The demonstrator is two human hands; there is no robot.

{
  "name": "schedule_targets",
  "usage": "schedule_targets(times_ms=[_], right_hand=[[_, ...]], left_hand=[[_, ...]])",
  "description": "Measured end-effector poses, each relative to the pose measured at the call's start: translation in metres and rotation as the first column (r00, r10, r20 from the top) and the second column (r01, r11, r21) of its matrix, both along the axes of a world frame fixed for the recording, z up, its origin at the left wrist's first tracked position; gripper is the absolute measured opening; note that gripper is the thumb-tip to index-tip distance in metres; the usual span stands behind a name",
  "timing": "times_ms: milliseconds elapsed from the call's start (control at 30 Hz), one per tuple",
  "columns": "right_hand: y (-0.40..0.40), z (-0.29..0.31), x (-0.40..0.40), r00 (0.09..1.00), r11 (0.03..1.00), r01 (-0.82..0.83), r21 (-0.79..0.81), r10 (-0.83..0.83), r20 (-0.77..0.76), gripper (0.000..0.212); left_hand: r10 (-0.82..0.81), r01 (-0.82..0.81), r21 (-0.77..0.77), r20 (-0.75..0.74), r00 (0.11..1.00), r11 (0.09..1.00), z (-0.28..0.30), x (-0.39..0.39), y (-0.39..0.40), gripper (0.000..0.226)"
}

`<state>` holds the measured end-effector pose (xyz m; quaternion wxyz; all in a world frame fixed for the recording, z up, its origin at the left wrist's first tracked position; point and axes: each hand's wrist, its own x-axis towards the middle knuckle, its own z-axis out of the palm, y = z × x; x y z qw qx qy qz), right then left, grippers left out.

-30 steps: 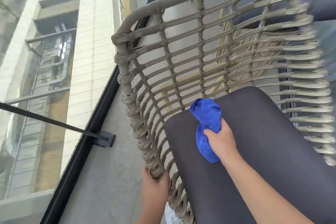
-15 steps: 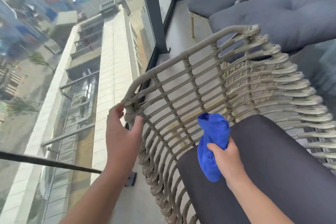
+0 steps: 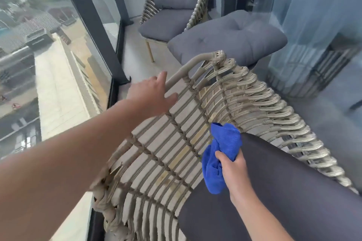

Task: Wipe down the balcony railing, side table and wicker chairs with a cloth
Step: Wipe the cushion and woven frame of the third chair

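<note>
the right hand [image 3: 234,170] is gripping a bunched-up blue cloth [image 3: 220,157], fingers curled round it, holding it right where the dark seat cushion [image 3: 284,191] is meeting the woven back of the nearest wicker chair [image 3: 195,123]. the cloth is hanging down over the front edge of the hand and looks to be touching the cushion edge. the left hand [image 3: 151,97] is reaching out with fingers spread and straight, sitting at the chair's top rail near its rounded corner, holding nothing; can't tell if it's actually touching the rail or just over it. a loose grey cushion [image 3: 227,39] is lying just behind that chair's back, and a second wicker chair [image 3: 172,6] with grey cushions is standing further along the balcony. the glass railing with its dark post [image 3: 92,23] is running down the left side, near the left arm.
</note>
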<state>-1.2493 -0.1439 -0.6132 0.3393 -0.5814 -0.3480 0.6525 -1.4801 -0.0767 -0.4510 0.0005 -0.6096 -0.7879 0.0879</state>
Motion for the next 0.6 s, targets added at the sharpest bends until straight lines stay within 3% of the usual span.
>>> schedule_targets(times_ms=[100,167,233,300,367,467,600], right_hand=[[0.010,-0.010,-0.013,0.992,0.992,0.123,-0.014,-0.123,0.016,0.025],[0.020,-0.018,-0.020,0.979,0.979,0.203,-0.023,-0.203,0.023,0.024],[0.034,-0.026,-0.023,0.963,0.963,0.268,-0.024,-0.267,0.032,0.021],[0.049,-0.036,-0.023,0.949,0.950,0.311,-0.015,-0.310,0.057,0.021],[0.061,-0.048,-0.023,0.931,0.936,0.351,0.020,-0.351,0.103,0.022],[0.089,-0.074,-0.018,0.879,0.896,0.431,0.105,-0.443,0.173,0.032],[0.151,-0.124,-0.015,0.821,0.850,0.521,0.070,-0.522,0.229,0.051]], left_hand=[[-0.059,0.060,-0.101,0.011,0.998,0.993,-0.010,-0.020,0.033,0.047],[-0.048,0.066,-0.081,0.206,0.977,0.995,-0.023,-0.034,0.044,0.036],[0.016,-0.001,-0.029,0.490,0.871,1.000,-0.035,-0.041,0.046,0.031],[0.036,-0.056,0.014,0.609,0.793,0.998,-0.043,-0.045,0.046,0.031],[0.053,-0.075,0.008,0.626,0.778,0.997,-0.047,-0.048,0.045,0.036],[0.030,-0.057,0.034,0.545,0.838,0.998,-0.051,-0.052,0.044,0.041],[0.023,-0.075,0.084,0.499,0.866,0.994,-0.052,-0.055,0.046,0.048]])
